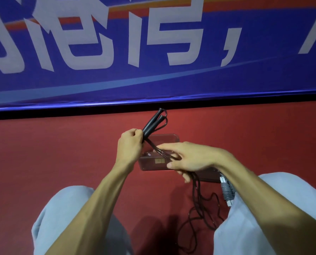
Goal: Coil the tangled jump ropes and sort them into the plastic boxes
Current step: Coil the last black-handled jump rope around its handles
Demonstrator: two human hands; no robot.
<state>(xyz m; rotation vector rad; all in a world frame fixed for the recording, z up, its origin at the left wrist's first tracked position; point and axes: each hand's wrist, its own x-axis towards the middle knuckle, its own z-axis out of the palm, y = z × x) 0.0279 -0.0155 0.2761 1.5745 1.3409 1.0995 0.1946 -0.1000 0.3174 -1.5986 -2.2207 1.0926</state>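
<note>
My left hand (130, 144) grips the two black handles (152, 121) of a black jump rope, which point up and to the right. Its cord (197, 203) runs from the handles down through my right hand (186, 159), whose fingers curl round the strands, and then trails in loose loops on the red floor between my knees. Below both hands stands a clear plastic box (153, 163) on the floor. A second box (208, 176) lies partly hidden under my right wrist. Grey and white jump rope handles (227, 192) lie next to my right knee.
A blue banner (153, 52) with large white characters hangs along the wall, its lower edge just beyond the handles. The red floor (52, 153) stretches to the left and right. My knees in light trousers (61, 218) frame the lower part of the view.
</note>
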